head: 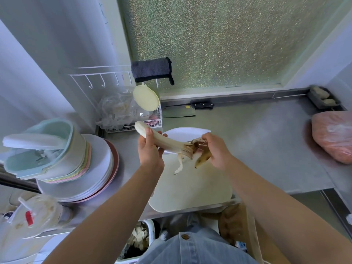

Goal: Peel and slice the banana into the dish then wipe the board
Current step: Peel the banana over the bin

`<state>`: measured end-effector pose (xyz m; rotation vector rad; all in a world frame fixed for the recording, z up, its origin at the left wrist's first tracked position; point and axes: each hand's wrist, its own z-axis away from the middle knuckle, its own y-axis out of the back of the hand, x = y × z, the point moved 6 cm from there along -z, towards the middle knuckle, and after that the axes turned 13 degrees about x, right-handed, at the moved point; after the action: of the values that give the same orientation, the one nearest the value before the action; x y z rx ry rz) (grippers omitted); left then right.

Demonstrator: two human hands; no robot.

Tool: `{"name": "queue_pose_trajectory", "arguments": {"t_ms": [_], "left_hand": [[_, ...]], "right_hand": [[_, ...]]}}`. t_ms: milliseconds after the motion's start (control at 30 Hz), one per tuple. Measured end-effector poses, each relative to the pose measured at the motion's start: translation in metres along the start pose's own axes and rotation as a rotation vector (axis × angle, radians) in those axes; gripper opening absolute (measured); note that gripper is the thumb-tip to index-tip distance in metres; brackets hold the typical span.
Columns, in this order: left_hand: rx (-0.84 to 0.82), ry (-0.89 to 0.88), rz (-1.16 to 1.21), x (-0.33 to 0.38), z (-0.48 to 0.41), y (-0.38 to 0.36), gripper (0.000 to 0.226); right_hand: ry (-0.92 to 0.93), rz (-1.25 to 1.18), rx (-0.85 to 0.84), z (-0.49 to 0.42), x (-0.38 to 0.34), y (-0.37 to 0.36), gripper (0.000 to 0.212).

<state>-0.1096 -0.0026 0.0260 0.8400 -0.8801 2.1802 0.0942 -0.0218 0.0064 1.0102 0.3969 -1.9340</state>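
Over board (190, 191): left hand (149, 151) grips bare banana (163, 141), right hand (217, 149) pinches peel (202, 159). Peeling nearly done; next yank peel free, grab knife (182, 111).

bare forearms (106, 212), pale blue denim shirt (192, 248) with brown button.

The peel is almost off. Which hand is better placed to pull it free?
Right, probably. The right hand grips the hanging peel at the stem end, while the left hand is busy holding the bare banana.
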Motion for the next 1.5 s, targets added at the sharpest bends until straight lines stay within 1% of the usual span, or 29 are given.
{"name": "queue_pose_trajectory", "arguments": {"t_ms": [67, 100, 167, 200, 233, 267, 333, 367, 433, 500, 533, 567, 633, 733, 800, 867, 933, 1033, 1100, 1133, 1200, 1367, 1433, 1500], "left_hand": [[-0.001, -0.025, -0.033, 0.000, 0.001, -0.004, 0.022], [-0.004, -0.042, -0.052, -0.001, 0.001, -0.006, 0.020], [-0.013, -0.081, -0.093, -0.003, 0.003, -0.010, 0.017], [-0.011, -0.099, -0.108, -0.004, 0.004, -0.013, 0.015], [-0.002, -0.115, -0.117, -0.004, 0.006, -0.016, 0.013], [0.015, -0.125, -0.119, -0.005, 0.006, -0.018, 0.012], [0.062, -0.122, -0.115, -0.003, 0.006, -0.019, 0.013], [0.086, -0.114, -0.116, -0.003, 0.005, -0.019, 0.014], [0.115, -0.100, -0.122, -0.003, 0.003, -0.019, 0.015], [0.130, -0.108, -0.137, -0.003, 0.001, -0.016, 0.014], [0.148, -0.107, -0.141, -0.003, -0.002, -0.013, 0.014], [0.175, -0.090, -0.139, -0.002, -0.005, -0.010, 0.017], [0.234, 0.002, -0.104, -0.003, -0.014, -0.001, 0.023], [0.238, 0.116, -0.030, -0.009, -0.020, 0.004, 0.022], [0.213, 0.145, -0.023, -0.016, -0.018, 0.002, 0.025], [0.193, 0.179, 0.010, -0.021, -0.015, -0.002, 0.025], [0.171, 0.195, 0.032, -0.021, -0.015, -0.005, 0.026], [0.130, 0.201, 0.037, -0.020, -0.017, -0.008, 0.030], [0.111, 0.224, 0.061, -0.021, -0.018, -0.010, 0.036], [0.095, 0.229, 0.062, -0.022, -0.019, -0.012, 0.038], [0.053, 0.240, 0.040, -0.025, -0.019, -0.016, 0.040], [-0.053, 0.238, -0.134, -0.042, -0.016, -0.030, 0.033], [-0.061, 0.245, -0.168, -0.052, -0.016, -0.038, 0.033], [-0.073, 0.258, -0.195, -0.062, -0.017, -0.046, 0.031]], "right_hand": [[0.048, 0.023, -0.048, 0.001, -0.002, -0.001, 0.038], [0.084, 0.076, -0.086, 0.005, -0.002, -0.004, 0.048], [0.249, 0.317, -0.157, 0.014, -0.003, -0.013, 0.064], [0.339, 0.428, -0.175, 0.018, -0.002, -0.017, 0.069], [0.418, 0.491, -0.177, 0.018, -0.002, -0.019, 0.069], [0.476, 0.487, -0.179, 0.019, -0.005, -0.020, 0.063], [0.580, 0.459, -0.211, 0.017, -0.009, -0.019, 0.041], [0.638, 0.506, -0.227, 0.017, -0.012, -0.018, 0.033], [0.708, 0.648, -0.245, 0.017, -0.014, -0.018, 0.031], [0.700, 0.741, -0.262, 0.013, -0.012, -0.015, 0.033], [0.665, 0.729, -0.280, 0.011, -0.011, -0.011, 0.032], [0.599, 0.664, -0.292, 0.009, -0.011, -0.006, 0.030], [0.440, 0.446, -0.287, 0.001, -0.011, 0.007, 0.025], [0.240, 0.133, -0.298, -0.009, -0.007, 0.011, 0.034], [0.142, 0.085, -0.344, -0.005, 0.001, 0.002, 0.044], [0.126, 0.155, -0.366, 0.002, 0.007, -0.005, 0.046], [0.129, 0.129, -0.395, 0.002, 0.009, -0.005, 0.045], [0.177, -0.003, -0.429, 0.005, 0.004, 0.000, 0.016], [0.187, -0.059, -0.411, 0.006, -0.003, 0.003, 0.009], [0.197, -0.078, -0.377, 0.005, -0.007, 0.005, 0.007], [0.214, -0.136, -0.280, -0.003, -0.016, 0.013, 0.011], [0.171, -0.466, -0.125, -0.032, -0.039, 0.049, 0.018], [0.170, -0.497, -0.046, -0.046, -0.044, 0.069, 0.016], [0.187, -0.478, 0.027, -0.059, -0.044, 0.087, 0.013]]}}
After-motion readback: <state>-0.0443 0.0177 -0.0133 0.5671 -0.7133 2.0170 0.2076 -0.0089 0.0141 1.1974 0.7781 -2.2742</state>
